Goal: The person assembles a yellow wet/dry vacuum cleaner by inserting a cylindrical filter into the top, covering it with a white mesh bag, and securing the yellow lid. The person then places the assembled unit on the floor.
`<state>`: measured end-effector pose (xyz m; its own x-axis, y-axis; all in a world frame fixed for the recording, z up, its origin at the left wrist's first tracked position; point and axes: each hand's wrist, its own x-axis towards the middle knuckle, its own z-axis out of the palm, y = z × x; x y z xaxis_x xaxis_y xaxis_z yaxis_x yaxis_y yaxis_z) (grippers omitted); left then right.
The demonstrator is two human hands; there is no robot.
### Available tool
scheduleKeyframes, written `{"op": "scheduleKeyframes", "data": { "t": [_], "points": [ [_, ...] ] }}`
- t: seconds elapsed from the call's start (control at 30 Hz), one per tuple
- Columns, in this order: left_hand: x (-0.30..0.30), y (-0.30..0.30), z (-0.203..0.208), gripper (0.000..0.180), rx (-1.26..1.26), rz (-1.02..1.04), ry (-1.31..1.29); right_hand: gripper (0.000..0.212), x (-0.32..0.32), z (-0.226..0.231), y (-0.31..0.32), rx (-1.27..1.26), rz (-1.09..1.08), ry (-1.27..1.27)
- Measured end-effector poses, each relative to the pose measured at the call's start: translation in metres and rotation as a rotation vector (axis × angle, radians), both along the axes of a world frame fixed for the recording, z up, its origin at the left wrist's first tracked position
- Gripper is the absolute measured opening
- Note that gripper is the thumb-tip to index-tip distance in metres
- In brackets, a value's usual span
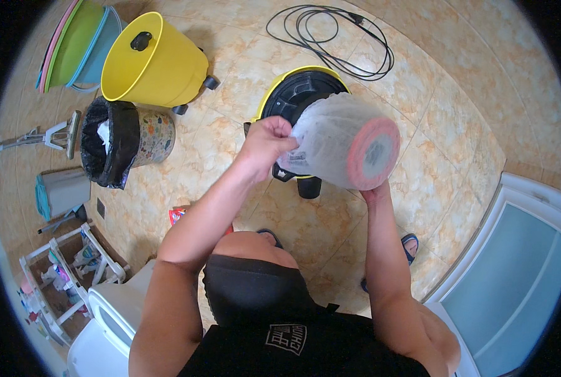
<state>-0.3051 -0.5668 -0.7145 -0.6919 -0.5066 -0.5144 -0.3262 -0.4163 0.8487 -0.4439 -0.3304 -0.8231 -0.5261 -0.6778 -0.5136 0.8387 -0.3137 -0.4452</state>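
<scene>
Both-handed, the left hand (265, 141) pinches the white cover of the filter cartridge (346, 141); the right hand (376, 191), mostly hidden, seemingly grips underneath, forearm raised.

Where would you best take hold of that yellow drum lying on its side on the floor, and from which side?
Probably by the black handle on the flat end of the yellow drum. That end faces the camera, so the handle is exposed and easy to reach from above. The round, smooth wall gives little to grip, and the castors sit on the far side, away from the handle.
</scene>
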Motion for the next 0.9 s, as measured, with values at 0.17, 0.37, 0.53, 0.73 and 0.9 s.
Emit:
{"op": "scheduleKeyframes", "data": {
  "t": [0.17, 0.37, 0.53, 0.73, 0.9],
  "points": [
    [-0.023, -0.041, 0.009, 0.009, 0.430, 0.011, 0.146, 0.033, -0.018, 0.006, -0.016, -0.044, -0.048, -0.012],
    [-0.048, -0.049, 0.026, 0.022, 0.429, -0.038, 0.142, 0.035, -0.030, 0.023, -0.030, -0.210, -0.023, -0.015],
    [-0.050, -0.061, 0.019, 0.033, 0.320, -0.195, 0.165, 0.033, -0.030, 0.040, -0.041, -0.342, 0.012, -0.052],
    [-0.062, -0.057, 0.020, 0.034, -0.221, -0.308, 0.027, 0.029, -0.048, 0.032, -0.041, -0.227, 0.007, -0.078],
    [-0.062, -0.065, 0.032, 0.022, -0.158, -0.472, 0.009, 0.016, -0.062, 0.053, -0.060, 0.096, -0.026, -0.012]
  ]
}}
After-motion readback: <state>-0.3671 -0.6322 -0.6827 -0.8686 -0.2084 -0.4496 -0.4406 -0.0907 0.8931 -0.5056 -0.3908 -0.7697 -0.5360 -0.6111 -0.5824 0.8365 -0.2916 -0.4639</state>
